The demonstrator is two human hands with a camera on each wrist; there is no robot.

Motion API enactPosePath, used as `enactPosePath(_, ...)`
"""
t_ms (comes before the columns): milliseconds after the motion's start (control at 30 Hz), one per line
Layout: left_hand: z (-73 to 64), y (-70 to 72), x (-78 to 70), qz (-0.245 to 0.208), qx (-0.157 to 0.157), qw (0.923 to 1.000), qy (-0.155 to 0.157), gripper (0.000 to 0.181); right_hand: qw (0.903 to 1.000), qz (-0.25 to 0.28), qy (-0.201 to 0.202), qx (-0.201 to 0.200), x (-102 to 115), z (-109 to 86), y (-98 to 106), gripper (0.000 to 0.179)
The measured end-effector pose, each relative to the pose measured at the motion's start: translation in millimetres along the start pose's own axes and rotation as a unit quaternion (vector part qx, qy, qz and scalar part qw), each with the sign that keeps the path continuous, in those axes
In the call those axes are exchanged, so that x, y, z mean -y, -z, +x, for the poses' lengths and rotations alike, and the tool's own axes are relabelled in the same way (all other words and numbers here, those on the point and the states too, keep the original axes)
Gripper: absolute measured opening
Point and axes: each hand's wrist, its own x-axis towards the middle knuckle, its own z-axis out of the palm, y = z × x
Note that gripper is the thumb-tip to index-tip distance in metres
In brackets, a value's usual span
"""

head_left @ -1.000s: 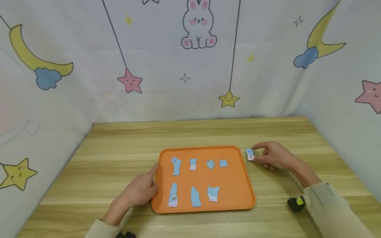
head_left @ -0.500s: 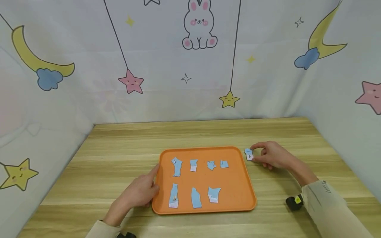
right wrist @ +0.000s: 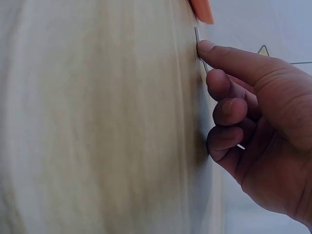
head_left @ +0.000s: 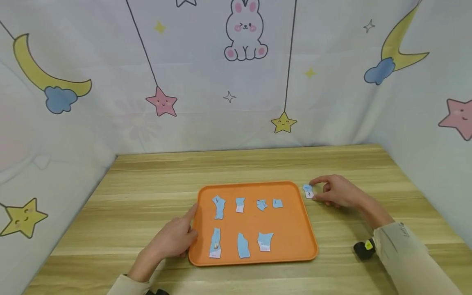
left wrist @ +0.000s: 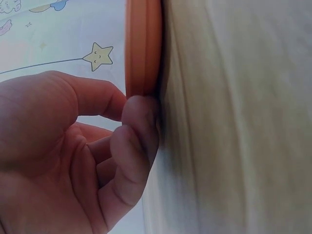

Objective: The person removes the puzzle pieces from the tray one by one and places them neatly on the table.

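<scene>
To the right of the orange tray (head_left: 289, 225), on the desk (head_left: 236, 168), a blue-and-white piece (head_left: 307, 191) is held by its edges in the narrow grip of the right hand (head_left: 340, 191). The tray's left rim is touched by the left hand (head_left: 173, 237); whether that grip is closed cannot be told. Judged risks: the held piece skewed by uneven fingertip pressure; loose pieces (head_left: 243, 246) on the tray displaced by an accidental push.

Totals eight bluish pieces (head_left: 219, 207): seven on one orange tray (head_left: 287, 233), one off it. Includes one left hand (head_left: 173, 237), one right hand (head_left: 337, 191), one tabletop (head_left: 147, 172). On the backdrop (head_left: 206, 78), counts one rabbit (head_left: 245, 37), two moons (head_left: 35, 73), two clouds (head_left: 60, 99), two pink stars (head_left: 162, 101), two smiling yellow stars (head_left: 284, 123).
</scene>
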Motion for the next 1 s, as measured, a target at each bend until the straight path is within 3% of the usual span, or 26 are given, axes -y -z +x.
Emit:
enactPosePath(367, 0.9, 1.5, 1.1, 0.001, 0.005, 1.0, 0.003, 0.078, 0.9986, -0.032, 0.018, -0.038, 15, -9.3, 2, 0.06)
enactPosePath(500, 0.0, 0.8, 1.0, 0.0, 0.006, 1.0, 0.004, 0.078, 0.9977, -0.038, 0.014, -0.054, 25, -14.1, -3, 0.057)
enactPosePath(700, -0.4, 0.4, 0.4, -0.001, 0.007, 0.9999, 0.009, 0.079, 0.9953, -0.042, 0.049, -0.072, 41, -19.8, -13, 0.051)
enactPosePath(1000, -0.2, 1.6, 0.0, 0.001, 0.012, 0.9999, 0.008, 0.079, 0.994, -0.047, 0.064, -0.075, 54, -26.9, -27, 0.044)
